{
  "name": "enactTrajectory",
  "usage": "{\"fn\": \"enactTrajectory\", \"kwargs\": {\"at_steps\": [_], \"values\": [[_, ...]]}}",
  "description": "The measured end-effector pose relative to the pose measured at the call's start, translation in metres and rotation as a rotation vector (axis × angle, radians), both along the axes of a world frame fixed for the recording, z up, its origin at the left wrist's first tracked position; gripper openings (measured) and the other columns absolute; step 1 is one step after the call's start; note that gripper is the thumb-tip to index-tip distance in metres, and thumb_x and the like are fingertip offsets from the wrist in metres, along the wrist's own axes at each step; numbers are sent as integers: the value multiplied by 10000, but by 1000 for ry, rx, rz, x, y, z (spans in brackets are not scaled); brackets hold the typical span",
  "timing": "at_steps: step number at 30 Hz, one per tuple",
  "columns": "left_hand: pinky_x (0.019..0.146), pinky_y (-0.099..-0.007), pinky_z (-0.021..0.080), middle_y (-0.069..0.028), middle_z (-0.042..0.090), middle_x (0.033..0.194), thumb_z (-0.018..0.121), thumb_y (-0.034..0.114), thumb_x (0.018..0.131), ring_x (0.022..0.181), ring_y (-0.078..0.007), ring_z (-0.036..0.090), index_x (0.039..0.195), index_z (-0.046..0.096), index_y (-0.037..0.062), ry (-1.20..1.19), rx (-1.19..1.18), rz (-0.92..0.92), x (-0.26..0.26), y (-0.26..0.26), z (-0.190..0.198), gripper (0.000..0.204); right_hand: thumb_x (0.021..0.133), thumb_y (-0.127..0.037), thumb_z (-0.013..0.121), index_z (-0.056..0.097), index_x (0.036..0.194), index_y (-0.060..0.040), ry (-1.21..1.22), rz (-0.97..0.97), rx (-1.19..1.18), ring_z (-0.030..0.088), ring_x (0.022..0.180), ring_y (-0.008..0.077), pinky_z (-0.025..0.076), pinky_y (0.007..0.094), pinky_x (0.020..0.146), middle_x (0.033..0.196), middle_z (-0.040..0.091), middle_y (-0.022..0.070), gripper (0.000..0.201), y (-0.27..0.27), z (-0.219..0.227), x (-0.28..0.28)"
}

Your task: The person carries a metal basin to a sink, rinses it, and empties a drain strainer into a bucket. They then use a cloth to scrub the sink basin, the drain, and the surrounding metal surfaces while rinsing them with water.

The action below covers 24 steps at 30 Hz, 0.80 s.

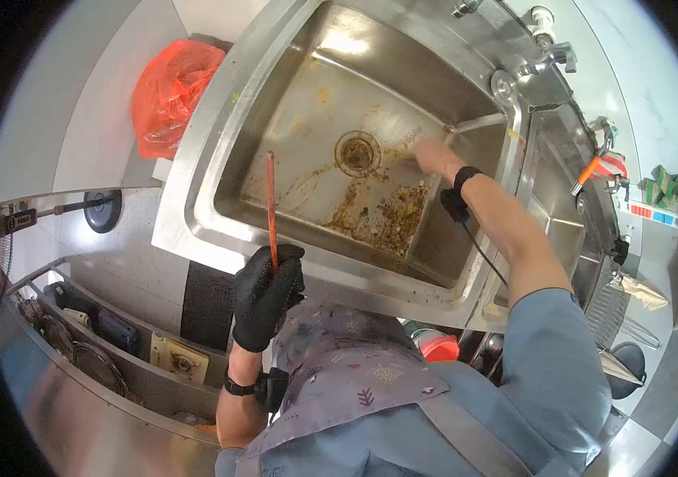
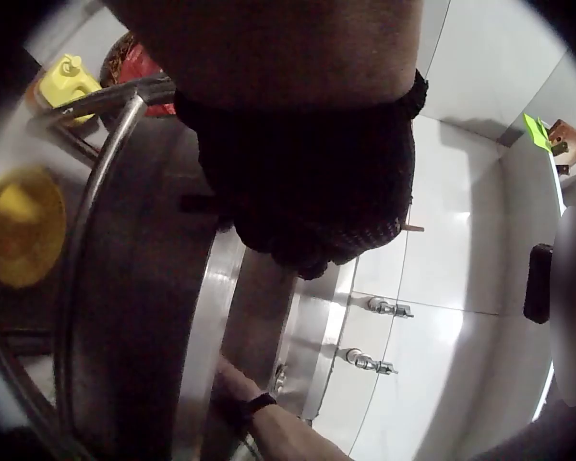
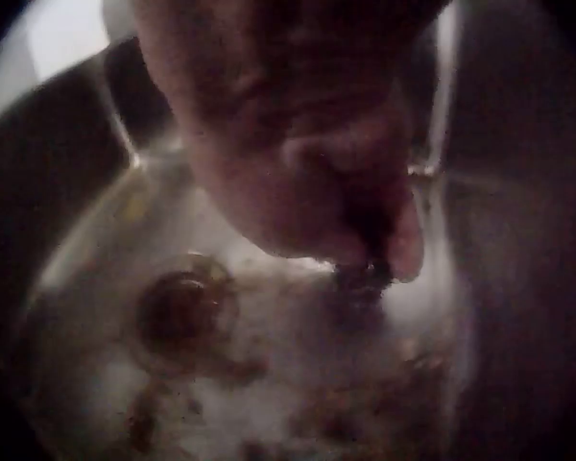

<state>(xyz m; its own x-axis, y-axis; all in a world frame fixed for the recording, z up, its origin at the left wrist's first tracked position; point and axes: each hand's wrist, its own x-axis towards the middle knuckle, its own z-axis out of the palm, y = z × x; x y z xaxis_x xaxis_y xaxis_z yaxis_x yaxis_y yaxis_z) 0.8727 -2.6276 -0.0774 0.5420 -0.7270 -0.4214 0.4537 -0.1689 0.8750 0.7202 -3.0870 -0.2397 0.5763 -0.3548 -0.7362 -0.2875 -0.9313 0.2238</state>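
Note:
A steel sink (image 1: 196,215) holds wet food scraps (image 1: 390,215) spread beside its round drain (image 1: 357,153). My bare right hand (image 1: 430,155) reaches into the basin just right of the drain. In the blurred right wrist view its bunched fingertips (image 3: 403,250) pinch a dark clump of scraps (image 3: 360,277) above the drain (image 3: 182,307). My left hand (image 1: 267,294), in a black glove (image 2: 307,192), grips a thin red rod (image 1: 270,207) at the sink's near rim. The rod points up over the basin.
A red plastic bag (image 1: 172,95) lies left of the sink. A second, narrower basin (image 1: 561,230) adjoins on the right, with taps (image 1: 545,32) on the far wall. Low shelves with pans (image 1: 92,350) stand at lower left. A yellow bottle (image 2: 65,82) is in the left wrist view.

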Motion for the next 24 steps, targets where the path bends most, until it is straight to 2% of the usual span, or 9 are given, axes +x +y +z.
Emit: {"fn": "enactTrajectory", "kwargs": {"at_steps": [4, 7, 9, 11, 13, 15, 19, 20, 24], "values": [[531, -249, 450, -35, 595, 717, 592, 70, 991, 595, -79, 547, 1103, 654, -15, -67, -7, -31, 2, -1, -1, 155, 710, -57, 663, 715, 769, 39, 75, -187, 49, 696, 754, 349, 554, 429, 682, 824, 693, 236, 124, 38, -54, -13], [518, -224, 388, -20, 598, 745, 570, 112, 1013, 597, -65, 506, 1142, 649, -2, -69, -5, -35, -1, 0, -6, 189, 712, -75, 666, 661, 776, 88, -102, -548, 403, 698, 766, 321, 526, 461, 649, 801, 681, 229, 176, 45, 21, 12], [518, -220, 385, -21, 599, 740, 567, 112, 1013, 596, -61, 505, 1138, 650, -1, -23, -10, -19, -2, -1, -2, 188, 696, -98, 683, 655, 797, 60, -81, -467, 324, 679, 703, 287, 486, 448, 565, 719, 663, 190, 190, 39, 11, 2], [518, -217, 384, -21, 596, 734, 562, 114, 1014, 592, -60, 502, 1138, 650, 0, -46, 3, -17, -2, -1, 0, 190, 659, -78, 700, 693, 679, 10, 345, 252, 524, 681, 661, 311, 516, 451, 572, 704, 688, 180, 91, 50, 16, -11], [518, -216, 384, -20, 592, 734, 560, 111, 1013, 592, -60, 502, 1140, 648, -2, -39, 21, -24, -3, 0, -1, 192, 695, -94, 696, 702, 699, -6, 241, 676, 812, 686, 716, 331, 527, 447, 606, 736, 695, 174, 88, 62, -3, -44], [519, -216, 384, -19, 589, 733, 559, 109, 1012, 593, -61, 502, 1143, 646, -5, -45, 37, -13, -2, -3, -2, 194, 746, -98, 655, 708, 750, -19, -171, 510, 553, 688, 774, 354, 545, 460, 655, 778, 700, 188, 95, 93, -8, -59], [515, -218, 385, -19, 588, 732, 563, 109, 1006, 582, -62, 502, 1145, 645, -8, -25, 19, 3, -3, 0, -5, 199, 772, -107, 623, 713, 820, -15, -259, 403, 416, 688, 753, 380, 555, 477, 683, 797, 700, 209, 138, 92, -6, -7], [514, -220, 386, -19, 590, 733, 564, 111, 1005, 578, -63, 502, 1147, 645, -8, -62, 7, 3, -4, 0, -6, 202, 745, -147, 654, 716, 801, -16, -243, 252, 396, 676, 735, 400, 543, 494, 679, 812, 693, 223, 156, 84, -3, 2], [515, -222, 388, -19, 590, 733, 570, 112, 1003, 571, -66, 501, 1151, 644, -8, -33, 2, 37, -6, 2, -7, 205, 743, -166, 679, 740, 916, -51, 151, 409, 565, 679, 794, 382, 543, 482, 705, 836, 693, 208, 217, 112, 33, -12]]}}
